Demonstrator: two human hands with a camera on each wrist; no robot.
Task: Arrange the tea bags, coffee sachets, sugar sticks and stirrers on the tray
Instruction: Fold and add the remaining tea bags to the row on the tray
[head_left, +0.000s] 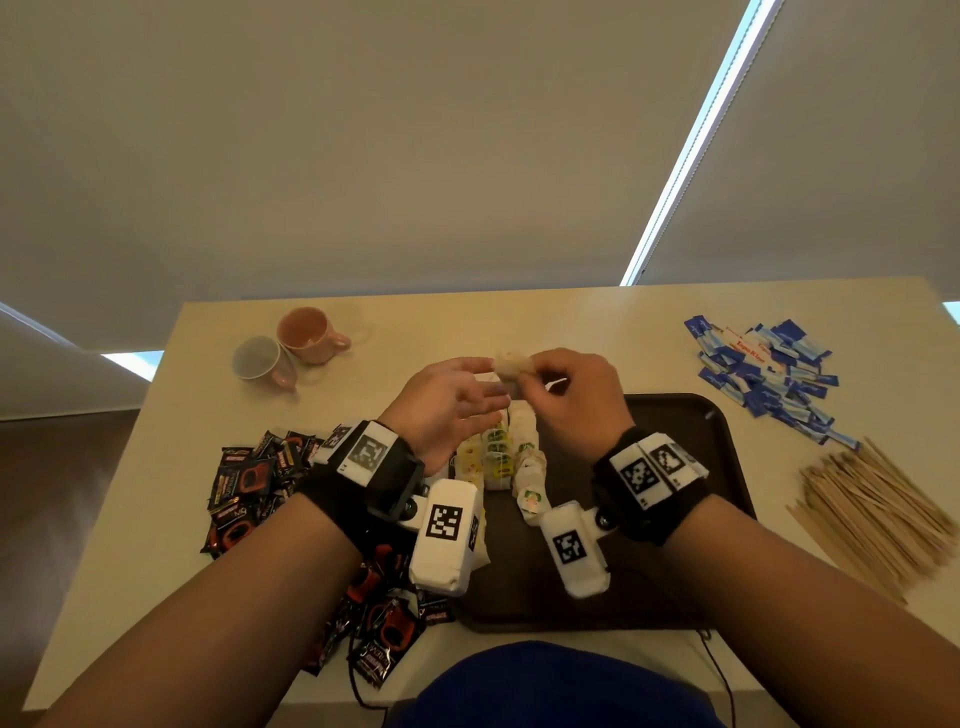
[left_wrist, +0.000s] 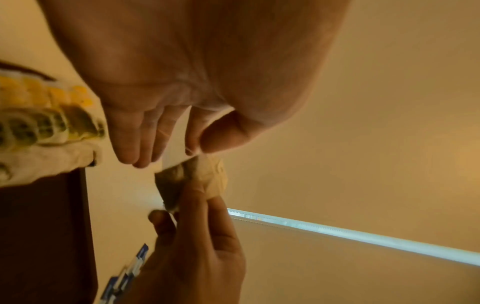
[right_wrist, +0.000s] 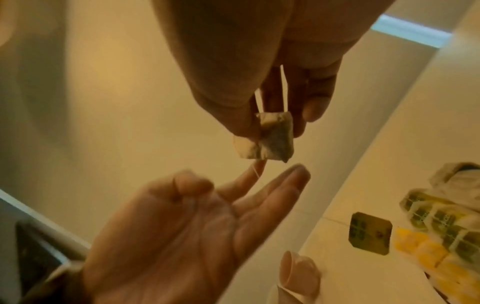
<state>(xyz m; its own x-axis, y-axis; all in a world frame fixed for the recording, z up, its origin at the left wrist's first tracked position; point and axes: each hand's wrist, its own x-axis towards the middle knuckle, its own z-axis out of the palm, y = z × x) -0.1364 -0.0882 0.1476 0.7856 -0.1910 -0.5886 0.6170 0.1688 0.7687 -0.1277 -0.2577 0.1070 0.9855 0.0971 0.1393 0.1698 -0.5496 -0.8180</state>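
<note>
My right hand (head_left: 524, 379) pinches a crumpled tea bag (head_left: 509, 366) in the air over the far edge of the dark tray (head_left: 675, 415). The same tea bag (right_wrist: 270, 142) hangs from that hand's fingertips in the right wrist view. My left hand (head_left: 493, 384) is held palm up beside it with straight fingers. Its thumb and index finger (left_wrist: 193, 133) pinch the bag's thin string. Rows of tea bags (head_left: 498, 457) with yellow and green tags lie on the tray's left part.
Black coffee sachets (head_left: 249, 488) are heaped left of the tray. Blue sugar sticks (head_left: 769, 374) lie at the far right, with wooden stirrers (head_left: 872, 514) nearer on the right. A pink cup (head_left: 311, 335) and a grey cup (head_left: 260, 361) lie at the far left.
</note>
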